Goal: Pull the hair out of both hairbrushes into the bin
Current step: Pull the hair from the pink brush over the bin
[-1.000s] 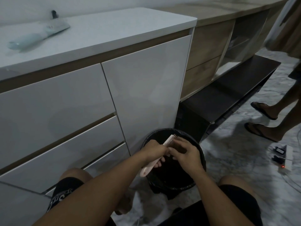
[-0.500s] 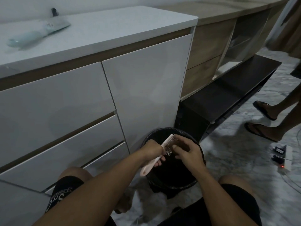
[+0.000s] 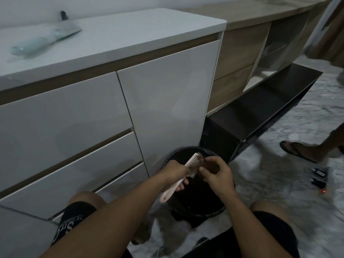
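Note:
My left hand (image 3: 174,170) grips a pink hairbrush (image 3: 188,167) by its handle, bristles facing right, over a black lined bin (image 3: 197,203) on the floor. A tuft of hair clings to the brush tip. My right hand (image 3: 216,175) is next to the bristles with its fingers pinched together; whether hair is between them I cannot tell. A second, pale blue hairbrush (image 3: 44,40) lies on the white countertop (image 3: 130,34) at the far left.
White drawers and a cabinet door (image 3: 167,101) stand directly behind the bin. A dark low shelf (image 3: 260,112) runs to the right. Another person's sandalled foot (image 3: 296,150) and a power strip (image 3: 319,176) are on the marble floor at right.
My right hand has drawn slightly back from the bristles and lifted. The brush stays over the bin. The other person's feet have shifted on the right.

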`<state>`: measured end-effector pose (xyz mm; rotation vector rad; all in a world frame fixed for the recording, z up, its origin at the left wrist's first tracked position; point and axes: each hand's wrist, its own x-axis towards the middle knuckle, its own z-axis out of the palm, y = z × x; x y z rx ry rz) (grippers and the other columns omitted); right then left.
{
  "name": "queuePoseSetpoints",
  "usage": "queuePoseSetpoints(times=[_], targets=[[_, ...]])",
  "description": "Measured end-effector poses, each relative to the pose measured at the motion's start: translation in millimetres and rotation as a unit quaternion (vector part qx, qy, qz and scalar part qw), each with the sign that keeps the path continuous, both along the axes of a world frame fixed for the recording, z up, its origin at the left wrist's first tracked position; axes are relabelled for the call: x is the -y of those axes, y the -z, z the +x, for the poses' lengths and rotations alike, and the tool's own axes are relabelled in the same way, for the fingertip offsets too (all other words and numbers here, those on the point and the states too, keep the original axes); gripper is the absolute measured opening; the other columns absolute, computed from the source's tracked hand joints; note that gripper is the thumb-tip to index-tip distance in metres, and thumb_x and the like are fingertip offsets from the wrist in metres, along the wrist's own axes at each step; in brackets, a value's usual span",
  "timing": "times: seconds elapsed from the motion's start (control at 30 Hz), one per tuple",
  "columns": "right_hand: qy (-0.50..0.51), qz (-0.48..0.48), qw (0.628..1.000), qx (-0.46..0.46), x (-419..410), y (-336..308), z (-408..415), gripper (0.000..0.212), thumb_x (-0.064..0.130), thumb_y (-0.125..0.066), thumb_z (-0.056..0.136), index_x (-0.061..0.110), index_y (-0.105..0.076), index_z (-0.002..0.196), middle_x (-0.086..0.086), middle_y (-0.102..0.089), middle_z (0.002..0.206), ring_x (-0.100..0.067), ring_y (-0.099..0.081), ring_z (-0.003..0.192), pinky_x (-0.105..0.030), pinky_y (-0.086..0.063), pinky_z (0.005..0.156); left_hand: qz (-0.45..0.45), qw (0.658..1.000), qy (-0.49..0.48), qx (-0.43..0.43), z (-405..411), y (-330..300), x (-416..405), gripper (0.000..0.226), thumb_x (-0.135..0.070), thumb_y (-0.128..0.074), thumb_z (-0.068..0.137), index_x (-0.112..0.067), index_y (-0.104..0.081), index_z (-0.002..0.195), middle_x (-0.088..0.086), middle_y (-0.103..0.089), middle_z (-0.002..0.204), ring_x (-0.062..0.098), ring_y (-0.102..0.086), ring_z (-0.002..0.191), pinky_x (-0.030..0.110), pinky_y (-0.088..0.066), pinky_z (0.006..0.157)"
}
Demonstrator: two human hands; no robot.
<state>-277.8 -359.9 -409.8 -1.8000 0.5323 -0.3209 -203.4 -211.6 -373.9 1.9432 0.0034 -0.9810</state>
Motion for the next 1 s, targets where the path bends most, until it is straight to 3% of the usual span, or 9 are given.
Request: queuePoseSetpoints(times=[0.13, 0.23, 0.3, 0.4, 0.5, 0.63, 0.73, 0.83, 1.0], targets=[[0.028, 0.129, 0.991, -0.023, -6, -6, 0, 0.027, 0.027, -0.059, 0.092, 0.029, -0.057, 0.119, 0.003, -0.057, 0.116, -0.014, -0.06, 0.1, -0.05, -0.06, 0.081, 0.029, 0.998, 0.008, 0.048, 0, -3, 0, 0.039, -0.038, -0.058, 0.077, -0.002, -0.064, 0.093, 0.009, -0.062, 0.062, 0.018, -0.053, 0.037, 0.021, -0.04, 0.037], [0.032, 0.061, 0.997, -0.039, -4, -8, -1, 0.023, 0.042, -0.052, 0.093, 0.028, -0.066, 0.106, 0.01, -0.066, 0.102, -0.01, -0.063, 0.097, -0.037, -0.056, 0.084, 0.04, 0.994, 0.034, 0.097, -1, -5, 2, 0.038, -0.039, -0.054, 0.087, -0.005, -0.064, 0.098, 0.007, -0.06, 0.062, 0.016, -0.052, 0.036, 0.021, -0.039, 0.036], [0.002, -0.001, 0.998, -0.061, -2, -7, -2, 0.019, 0.036, -0.058, 0.092, 0.025, -0.073, 0.095, 0.009, -0.072, 0.091, -0.007, -0.065, 0.089, -0.023, -0.05, 0.077, 0.052, 0.987, 0.056, 0.145, -2, -7, 3, 0.032, -0.04, -0.053, 0.089, -0.009, -0.062, 0.089, 0.005, -0.059, 0.059, 0.015, -0.052, 0.034, 0.02, -0.038, 0.034], [0.004, -0.043, 0.993, -0.108, 0, -4, -2, 0.012, 0.025, -0.064, 0.09, 0.022, -0.074, 0.084, 0.008, -0.072, 0.081, -0.009, -0.064, 0.081, -0.026, -0.047, 0.072, 0.081, 0.974, 0.057, 0.205, -3, -6, 2, 0.03, -0.041, -0.055, 0.088, -0.014, -0.057, 0.075, 0.004, -0.057, 0.055, 0.02, -0.058, 0.036, 0.021, -0.038, 0.033], [0.02, -0.062, 0.987, -0.145, 1, -3, -2, 0.013, 0.025, -0.063, 0.09, 0.024, -0.073, 0.083, 0.007, -0.07, 0.081, -0.013, -0.063, 0.083, -0.028, -0.043, 0.072, 0.104, 0.965, 0.03, 0.241, -1, -4, 0, 0.04, -0.045, -0.053, 0.087, -0.007, -0.066, 0.083, 0.016, -0.07, 0.071, 0.035, -0.07, 0.062, 0.03, -0.049, 0.048], [0.025, -0.039, 0.989, -0.143, -1, -5, -3, 0.01, 0.027, -0.064, 0.088, 0.025, -0.073, 0.091, 0.008, -0.07, 0.09, -0.013, -0.063, 0.091, -0.028, -0.043, 0.078, 0.133, 0.943, 0.036, 0.302, -2, -3, -1, 0.042, -0.044, -0.055, 0.088, -0.004, -0.069, 0.092, 0.019, -0.072, 0.093, 0.034, -0.067, 0.088, 0.029, -0.038, 0.062], [0.034, 0.056, 0.995, -0.082, -4, -12, -2, 0.028, 0.022, -0.067, 0.087, 0.021, -0.064, 0.115, 0.005, -0.066, 0.108, -0.013, -0.06, 0.103, -0.026, -0.043, 0.087, 0.14, 0.936, 0.059, 0.319, -4, -4, -1, 0.04, -0.046, -0.058, 0.086, -0.008, -0.07, 0.091, 0.016, -0.072, 0.09, 0.032, -0.066, 0.087, 0.029, -0.038, 0.062], [0.037, 0.13, 0.99, -0.035, -7, -18, -1, 0.041, 0.017, -0.066, 0.089, 0.02, -0.054, 0.128, 0.004, -0.063, 0.113, -0.012, -0.059, 0.105, -0.023, -0.045, 0.084, 0.133, 0.935, 0.085, 0.318, -6, -4, 1, 0.038, -0.049, -0.059, 0.082, -0.013, -0.071, 0.089, 0.012, -0.071, 0.085, 0.029, -0.067, 0.083, 0.028, -0.041, 0.062], [0.08, 0.053, 0.994, -0.044, -2, -10, 0, 0.021, 0.007, -0.07, 0.084, 0.015, -0.071, 0.103, 0.001, -0.071, 0.092, -0.013, -0.067, 0.092, -0.023, -0.049, 0.082, 0.124, 0.934, 0.081, 0.326, -7, -5, 2, 0.038, -0.05, -0.058, 0.081, -0.014, -0.069, 0.083, 0.012, -0.07, 0.08, 0.031, -0.066, 0.081, 0.03, -0.044, 0.064]])
